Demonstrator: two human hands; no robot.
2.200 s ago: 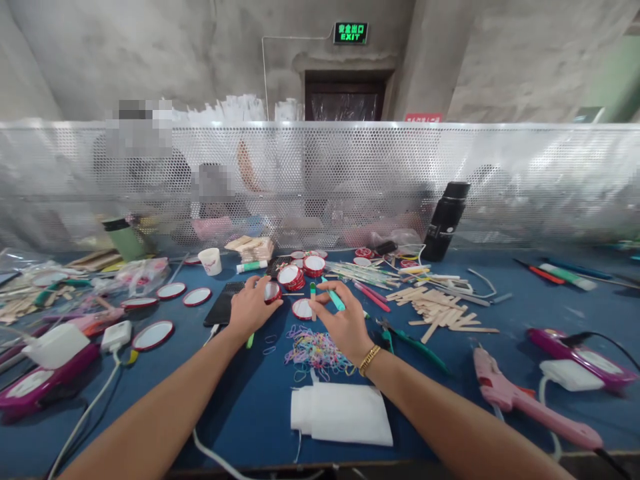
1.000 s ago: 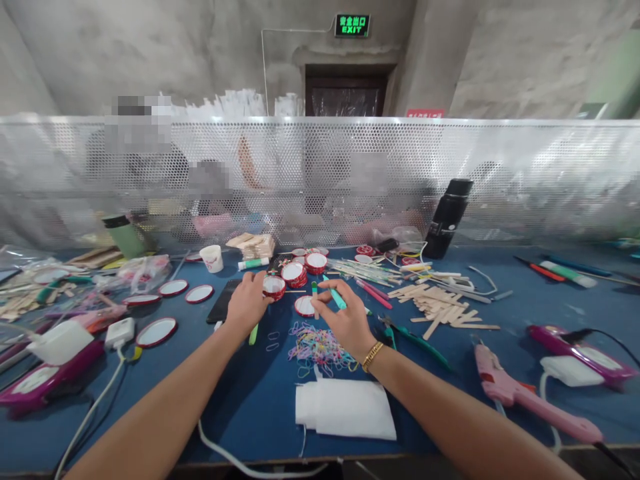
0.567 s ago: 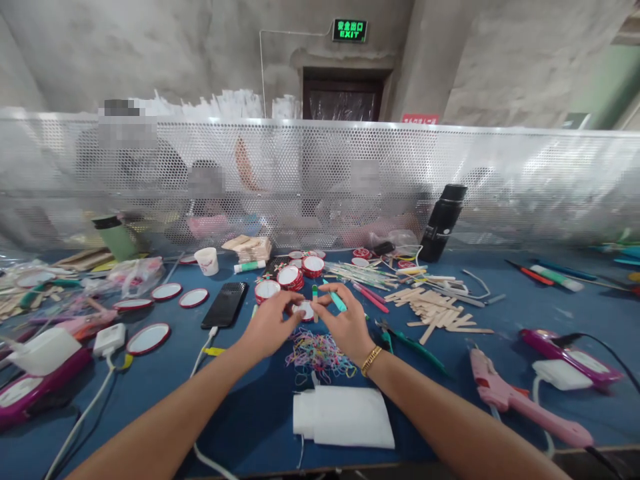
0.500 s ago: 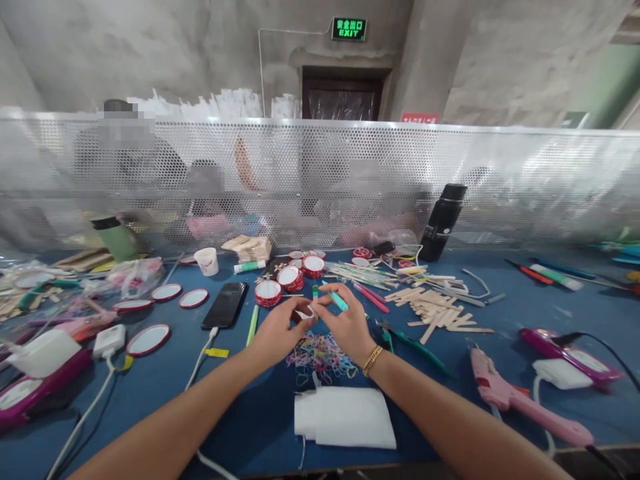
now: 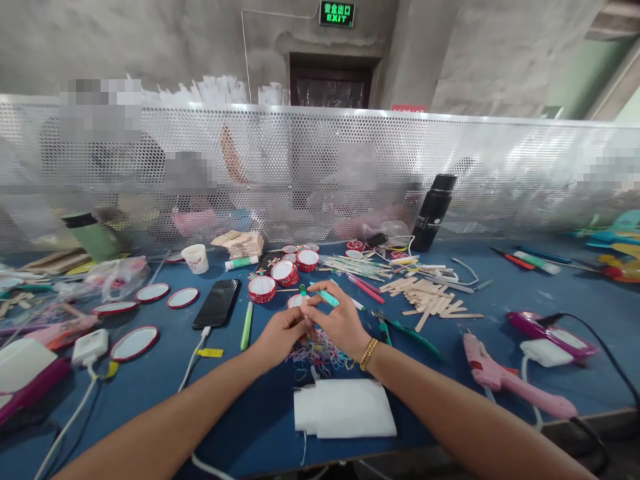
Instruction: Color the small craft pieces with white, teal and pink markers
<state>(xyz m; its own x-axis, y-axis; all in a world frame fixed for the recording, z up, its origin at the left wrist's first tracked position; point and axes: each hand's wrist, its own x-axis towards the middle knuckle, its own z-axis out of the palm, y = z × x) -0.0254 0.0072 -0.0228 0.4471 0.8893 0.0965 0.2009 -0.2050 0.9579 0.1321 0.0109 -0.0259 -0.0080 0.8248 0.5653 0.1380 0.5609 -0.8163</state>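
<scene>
My two hands meet at the middle of the blue table (image 5: 450,347). My left hand (image 5: 280,333) is curled, its fingers pinching by a small round red-rimmed mirror (image 5: 295,301); I cannot make out exactly what it grips. My right hand (image 5: 340,320), with a gold bracelet, pinches a teal pen (image 5: 326,297) and a short green-tipped stick (image 5: 303,292). A heap of coloured rubber bands (image 5: 323,352) lies just under both hands. Red-rimmed round tins (image 5: 263,288) stand just beyond the fingers.
A black phone (image 5: 217,303) and green marker (image 5: 245,325) lie left of my hands; oval mirrors (image 5: 134,343) further left. Wooden sticks (image 5: 427,303), pliers (image 5: 405,332) and a pink glue gun (image 5: 505,383) are to the right. White foam (image 5: 345,410) lies near me. A perforated screen (image 5: 320,173) backs the table; people sit behind it.
My left hand left the red-rimmed tin by the phone and came right to join my right hand at the small mirror. The view shifted slightly right.
</scene>
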